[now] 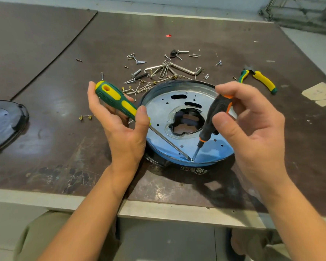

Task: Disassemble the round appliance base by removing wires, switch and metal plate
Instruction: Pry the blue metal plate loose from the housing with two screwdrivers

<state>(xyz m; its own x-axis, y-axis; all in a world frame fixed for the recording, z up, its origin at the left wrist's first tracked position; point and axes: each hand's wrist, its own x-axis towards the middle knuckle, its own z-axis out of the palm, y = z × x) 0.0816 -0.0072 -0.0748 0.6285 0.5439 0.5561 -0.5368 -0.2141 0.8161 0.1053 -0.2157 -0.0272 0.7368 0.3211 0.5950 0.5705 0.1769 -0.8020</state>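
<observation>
The brown table (45, 147) carried the round appliance base (194, 169), which stood directly under the fingers of both hands. Its metal plate (159, 110) lay on top, still in place. A dark lid (4, 125) lay well apart, outward from the left hand (124, 132). This hand gripped a green-yellow screwdriver (117, 98), and the right hand (252, 132) pinched a black-orange screwdriver (213, 117). Both tips met at the near rim of the plate. Pliers (262, 80) lay beyond the right fingers. Loose wires (139, 89), hex keys (183, 69) and screws (137, 60) lay just behind the base.
</observation>
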